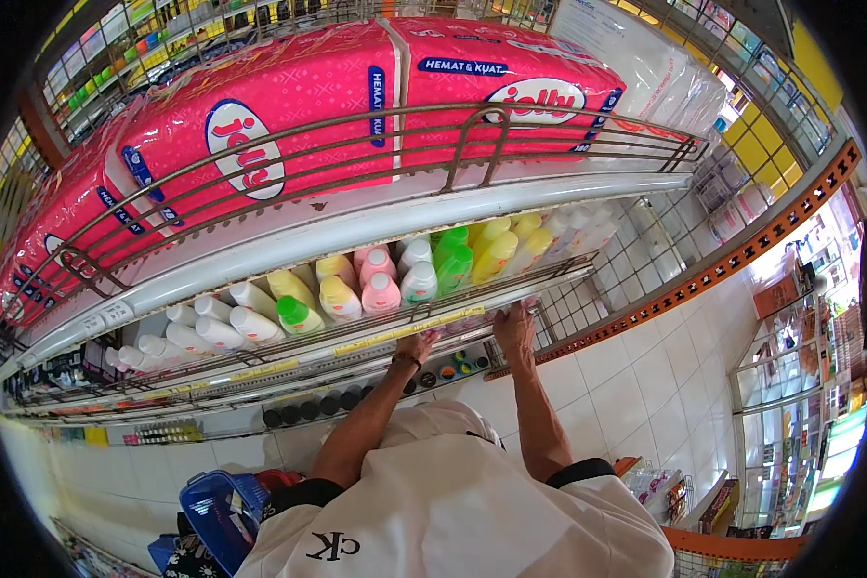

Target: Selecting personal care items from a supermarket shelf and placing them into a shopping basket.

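Observation:
Both of my hands reach into a lower shelf, beneath a shelf row of plastic bottles. My left hand (413,347), with a dark bracelet at the wrist, has its fingers partly hidden below the shelf's front edge. To its right, my right hand (514,331) is near the shelf's end, its fingertips also partly covered. Between them lie pinkish, clear-looking packs (471,324), too small to make out; whether either hand grips one is unclear. Just above stand a pink bottle (381,292), a green bottle (454,270) and a yellow bottle (495,257), among several others.
Pink tissue packs (318,101) fill the top shelf behind a wire rail (311,134). A wire mesh side panel (650,249) and orange slotted post (693,289) bound the right. Dark-capped containers (309,410) stand lowest. A blue basket (220,516) is behind me at left, on white floor tiles (621,361).

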Demonstrator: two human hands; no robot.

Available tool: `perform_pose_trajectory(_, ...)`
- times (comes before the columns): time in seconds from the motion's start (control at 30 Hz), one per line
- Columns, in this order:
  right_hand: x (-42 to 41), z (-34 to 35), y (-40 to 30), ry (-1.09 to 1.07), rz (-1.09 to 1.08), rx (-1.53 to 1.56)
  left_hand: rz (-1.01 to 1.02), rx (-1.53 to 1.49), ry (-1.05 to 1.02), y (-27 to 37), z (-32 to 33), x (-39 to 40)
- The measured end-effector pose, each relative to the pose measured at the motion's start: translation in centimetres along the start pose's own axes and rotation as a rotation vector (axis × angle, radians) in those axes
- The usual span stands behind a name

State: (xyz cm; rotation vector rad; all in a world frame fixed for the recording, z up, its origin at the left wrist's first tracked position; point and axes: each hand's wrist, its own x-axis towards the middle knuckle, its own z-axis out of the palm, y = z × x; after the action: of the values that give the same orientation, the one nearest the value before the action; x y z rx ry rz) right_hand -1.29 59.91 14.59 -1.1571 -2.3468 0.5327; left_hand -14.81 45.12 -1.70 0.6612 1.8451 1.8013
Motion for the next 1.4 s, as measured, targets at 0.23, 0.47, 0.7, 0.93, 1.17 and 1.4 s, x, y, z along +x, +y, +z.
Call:
perform_pose_trajectory(0.23, -1.2, 2.5, -1.7, -0.038, -0.212, 0.059, 0.229, 0.860, -0.006, 3.0, -0.3, -0.4)
perform_pose_trajectory(0.47, -1.1, 2.4, -2.1, 0.007, -0.224, 0.158, 0.149, 0.827, -0.024, 2.6, -0.8, -0.4)
perform_pose_trajectory(0.7, 0.2, 4.5, 1.9, -0.094, -0.157, 0.203, 0.167, 0.806, -0.014, 2.9, -0.2, -0.3)
perform_pose_trajectory(0.93, -1.1, 1.3, -2.8, -0.081, -0.110, 0.030, 0.176, 0.896, -0.073, 0.7, -1.1, 0.3)
perform_pose_trajectory(1.17, -3.1, 6.1, -3.6, -0.064, -0.156, 0.120, 0.299, 0.857, -0.038, 3.4, -0.5, -0.4)
perform_pose_trajectory(1.4, -2.9, 4.9, -3.8, -0.061, -0.225, -0.005, 0.049, 0.793, -0.125, 5.9, -0.8, -0.8)
